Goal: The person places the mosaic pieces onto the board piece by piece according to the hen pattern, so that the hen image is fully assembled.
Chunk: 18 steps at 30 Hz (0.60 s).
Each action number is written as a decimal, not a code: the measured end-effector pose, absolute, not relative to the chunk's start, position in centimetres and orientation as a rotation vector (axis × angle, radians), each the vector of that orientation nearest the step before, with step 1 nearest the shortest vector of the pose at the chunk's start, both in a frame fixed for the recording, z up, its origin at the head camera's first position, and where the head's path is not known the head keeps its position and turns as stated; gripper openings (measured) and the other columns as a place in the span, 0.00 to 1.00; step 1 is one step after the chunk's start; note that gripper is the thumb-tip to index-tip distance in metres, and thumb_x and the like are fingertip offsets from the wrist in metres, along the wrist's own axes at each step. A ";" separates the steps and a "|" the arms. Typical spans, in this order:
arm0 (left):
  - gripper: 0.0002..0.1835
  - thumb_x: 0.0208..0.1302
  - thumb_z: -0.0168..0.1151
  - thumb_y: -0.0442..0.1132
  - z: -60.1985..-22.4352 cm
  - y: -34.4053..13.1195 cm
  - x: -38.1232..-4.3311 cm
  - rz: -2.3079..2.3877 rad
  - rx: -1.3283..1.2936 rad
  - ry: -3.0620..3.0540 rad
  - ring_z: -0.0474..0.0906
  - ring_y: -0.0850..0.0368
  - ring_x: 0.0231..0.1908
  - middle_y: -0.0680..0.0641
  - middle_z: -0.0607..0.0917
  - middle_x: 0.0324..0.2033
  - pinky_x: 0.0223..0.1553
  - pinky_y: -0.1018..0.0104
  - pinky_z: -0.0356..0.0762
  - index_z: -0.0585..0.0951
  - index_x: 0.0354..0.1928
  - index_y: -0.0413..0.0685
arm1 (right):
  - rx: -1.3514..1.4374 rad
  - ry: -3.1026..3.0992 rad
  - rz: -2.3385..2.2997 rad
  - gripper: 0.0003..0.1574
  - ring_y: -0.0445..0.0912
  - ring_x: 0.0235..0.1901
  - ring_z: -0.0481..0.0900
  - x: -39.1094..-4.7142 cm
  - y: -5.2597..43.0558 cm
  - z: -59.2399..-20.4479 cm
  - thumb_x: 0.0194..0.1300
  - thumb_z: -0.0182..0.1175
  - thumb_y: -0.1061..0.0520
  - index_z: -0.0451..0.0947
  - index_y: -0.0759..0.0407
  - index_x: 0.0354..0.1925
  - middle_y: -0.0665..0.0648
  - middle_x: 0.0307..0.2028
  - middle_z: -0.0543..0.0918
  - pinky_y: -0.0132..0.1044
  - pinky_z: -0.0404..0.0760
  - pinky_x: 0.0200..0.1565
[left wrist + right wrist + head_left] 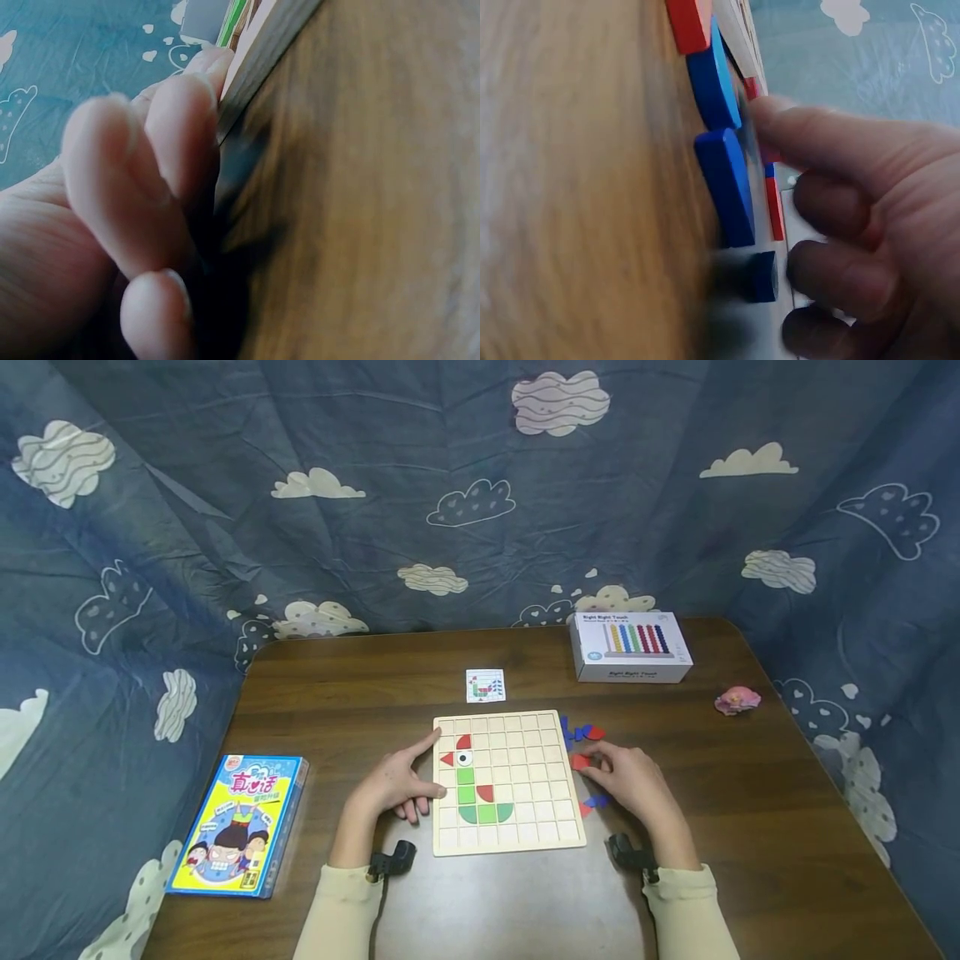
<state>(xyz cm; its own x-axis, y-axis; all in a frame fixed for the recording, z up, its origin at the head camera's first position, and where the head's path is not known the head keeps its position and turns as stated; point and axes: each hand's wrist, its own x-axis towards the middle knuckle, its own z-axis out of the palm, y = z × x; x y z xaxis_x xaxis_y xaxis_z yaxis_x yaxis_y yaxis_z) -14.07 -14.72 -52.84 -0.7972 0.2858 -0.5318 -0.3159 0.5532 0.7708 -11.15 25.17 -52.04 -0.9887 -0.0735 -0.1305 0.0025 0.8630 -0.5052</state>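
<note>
A pale wooden grid board (532, 777) lies on the table, with green squares (466, 785), green rounded pieces (505, 812), red pieces (464, 742) and a white eye piece (464, 758) forming a bird-like shape at its left. My left hand (390, 783) rests against the board's left edge, thumb and index finger spread along it, other fingers bent beside it. Off the right edge, my right hand (630, 777) pinches a red piece (580, 762) between thumb and index finger. Loose blue pieces (596, 801) and another red piece (596, 733) lie around that hand.
Behind the board lies a small picture card (485, 685). A white box (630, 647) showing coloured beads stands at the back right, near a pink flower-like object (737, 699). A blue and yellow box (236, 827) lies at the left.
</note>
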 end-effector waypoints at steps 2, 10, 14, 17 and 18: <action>0.57 0.60 0.81 0.45 -52.8 -14.8 -14.1 1.242 -0.022 2.159 0.81 0.56 0.12 0.42 0.87 0.19 0.15 0.69 0.77 0.56 0.82 0.86 | -0.060 2.901 -0.811 0.23 0.44 0.20 0.67 -11.1 24.9 -51.8 0.69 0.73 0.47 0.86 0.56 0.57 0.49 0.19 0.72 0.35 0.62 0.26; 0.57 0.60 0.81 0.44 -52.7 -14.8 -14.1 1.236 -0.014 2.163 0.81 0.55 0.12 0.42 0.87 0.19 0.15 0.69 0.77 0.55 0.82 0.85 | -0.317 2.903 -0.889 0.18 0.39 0.19 0.65 -10.0 19.7 -50.0 0.65 0.76 0.48 0.87 0.51 0.50 0.45 0.18 0.71 0.31 0.61 0.24; 0.57 0.60 0.81 0.45 -52.7 -14.8 -14.1 1.239 -0.008 2.160 0.81 0.56 0.12 0.42 0.87 0.19 0.15 0.69 0.77 0.55 0.82 0.85 | -0.452 2.845 -0.892 0.13 0.35 0.19 0.63 -9.5 16.7 -50.2 0.66 0.76 0.49 0.88 0.48 0.48 0.42 0.17 0.69 0.29 0.60 0.25; 0.56 0.61 0.80 0.45 -52.7 -14.9 -14.1 1.242 0.011 2.155 0.81 0.56 0.12 0.42 0.88 0.19 0.15 0.68 0.78 0.55 0.82 0.85 | -0.480 2.814 -0.869 0.11 0.35 0.19 0.62 -9.3 15.4 -50.7 0.66 0.75 0.48 0.88 0.46 0.46 0.42 0.17 0.68 0.29 0.59 0.25; 0.56 0.61 0.80 0.45 -52.7 -14.9 -14.1 1.243 0.018 2.153 0.81 0.56 0.12 0.42 0.88 0.19 0.15 0.68 0.78 0.55 0.83 0.85 | -0.470 2.810 -0.859 0.11 0.35 0.19 0.62 -9.3 15.1 -50.9 0.66 0.75 0.48 0.89 0.46 0.46 0.42 0.17 0.68 0.29 0.59 0.25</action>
<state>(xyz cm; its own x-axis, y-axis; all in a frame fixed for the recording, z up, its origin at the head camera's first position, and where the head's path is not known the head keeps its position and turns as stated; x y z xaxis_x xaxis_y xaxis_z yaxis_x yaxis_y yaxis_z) -14.12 -14.93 -52.73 -0.7930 0.3160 -0.5209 -0.2932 0.5516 0.7809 -9.29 15.10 -50.87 -0.9366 -0.3441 -0.0655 -0.2487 0.7850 -0.5674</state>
